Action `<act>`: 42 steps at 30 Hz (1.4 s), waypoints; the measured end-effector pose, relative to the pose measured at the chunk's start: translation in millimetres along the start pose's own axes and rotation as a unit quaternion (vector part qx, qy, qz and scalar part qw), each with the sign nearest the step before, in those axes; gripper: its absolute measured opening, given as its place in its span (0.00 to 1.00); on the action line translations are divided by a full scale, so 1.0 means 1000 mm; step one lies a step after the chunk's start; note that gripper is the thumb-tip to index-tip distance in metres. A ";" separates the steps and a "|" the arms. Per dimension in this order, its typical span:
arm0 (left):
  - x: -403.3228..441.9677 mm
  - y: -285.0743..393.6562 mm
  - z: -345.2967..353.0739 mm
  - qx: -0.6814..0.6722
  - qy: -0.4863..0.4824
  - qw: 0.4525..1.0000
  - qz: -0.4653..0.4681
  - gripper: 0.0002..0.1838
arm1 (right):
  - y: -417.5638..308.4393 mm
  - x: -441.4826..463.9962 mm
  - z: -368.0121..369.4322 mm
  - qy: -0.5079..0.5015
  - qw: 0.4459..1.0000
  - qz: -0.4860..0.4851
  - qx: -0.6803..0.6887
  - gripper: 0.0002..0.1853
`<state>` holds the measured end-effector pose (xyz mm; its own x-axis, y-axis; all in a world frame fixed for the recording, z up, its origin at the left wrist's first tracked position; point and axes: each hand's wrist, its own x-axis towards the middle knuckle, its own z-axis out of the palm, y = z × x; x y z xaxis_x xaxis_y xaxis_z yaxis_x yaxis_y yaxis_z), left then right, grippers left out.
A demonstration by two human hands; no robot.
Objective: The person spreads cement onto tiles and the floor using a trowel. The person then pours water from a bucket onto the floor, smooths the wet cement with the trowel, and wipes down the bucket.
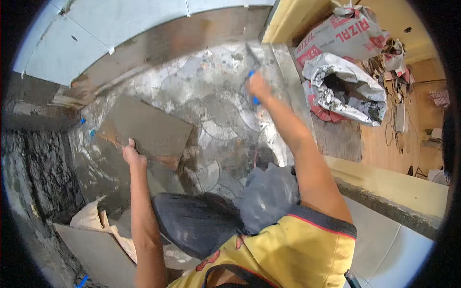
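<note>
Item under inspection: one flat rectangular tile (149,125), situated over the left part of the floor (221,103), between its left edge and its middle; whether the tile is wholly clear of the floor cannot be determined. The left grip (134,154) is closed on the tile's near long edge, thumb laid over the upper face; the fingers beneath are hidden. The right grip (258,87) is closed around a blue-handled tool (255,100) near the floor's far right corner; its blade is blurred and its exact form not established. Handling assessment: the tile is judged rigid, moderately heavy for its thickness, and brittle, with corners and edges the likeliest to chip if knocked. The face is dull grey-brown; any damp or grit on it would make it slippery, though neither can be confirmed. A single-handed hold on one edge probably leaves the far side inclined to droop and strain the wrist. The sounder hold is judged to be at the middles of two opposite edges, fingers spread underneath, corners avoided. The floor is uneven and patchy, a poor bed for an unsupported corner. Also noted: a second tile (96,249) beside torn cardboard (89,216), towards the floor's near left corner.
</note>
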<state>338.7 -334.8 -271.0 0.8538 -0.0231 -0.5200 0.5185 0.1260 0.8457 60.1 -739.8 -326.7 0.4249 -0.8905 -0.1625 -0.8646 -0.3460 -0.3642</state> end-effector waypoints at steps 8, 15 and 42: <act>0.019 -0.003 -0.010 -0.027 0.013 1.000 -0.002 0.30 | 0.030 0.077 0.056 -0.043 0.998 -0.032 0.033 0.20; 0.017 -0.012 0.010 -0.031 0.003 0.999 -0.034 0.18 | -0.006 -0.017 0.054 -0.014 0.999 0.015 0.031 0.29; 0.063 -0.047 0.006 -0.042 -0.089 0.995 -0.016 0.17 | 0.086 -0.169 0.020 -0.014 0.977 0.204 0.066 0.28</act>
<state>368.7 -348.2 -342.5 0.8354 -0.2036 -0.5105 0.5463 0.2056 0.8120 -81.0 -613.7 -348.8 0.0608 -0.9371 -0.3438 -0.9219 0.0793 -0.3791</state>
